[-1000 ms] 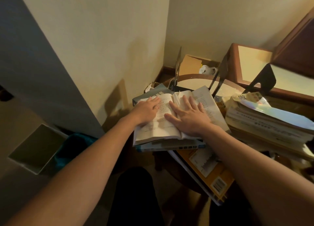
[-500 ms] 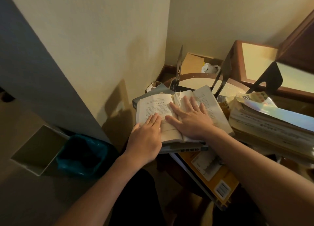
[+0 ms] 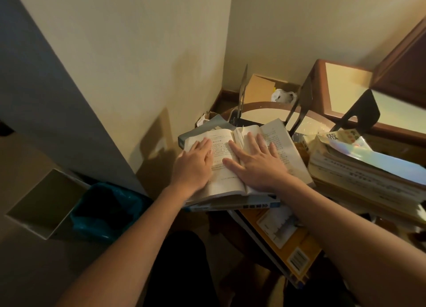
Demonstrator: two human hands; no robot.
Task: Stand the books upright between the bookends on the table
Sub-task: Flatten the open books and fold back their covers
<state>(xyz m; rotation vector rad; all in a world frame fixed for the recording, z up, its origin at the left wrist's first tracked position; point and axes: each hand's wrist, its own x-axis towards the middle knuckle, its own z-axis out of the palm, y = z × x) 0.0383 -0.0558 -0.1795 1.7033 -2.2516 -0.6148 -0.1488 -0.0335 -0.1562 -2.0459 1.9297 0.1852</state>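
Left hand (image 3: 193,166) and right hand (image 3: 258,168) lie flat, fingers straight, on the open book (image 3: 282,145) (teal-lined bin (image 3: 106,212) nearby).

The print on the open book (image 3: 221,161) under the fingers (image 3: 253,145) is too small to read, and the book pile (image 3: 368,180) right of them runs off the picture's edge.

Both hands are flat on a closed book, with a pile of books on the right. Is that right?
No, the book is open, not closed: the head view shows the left hand and right hand flat on its pages. The pile of books is on the right.
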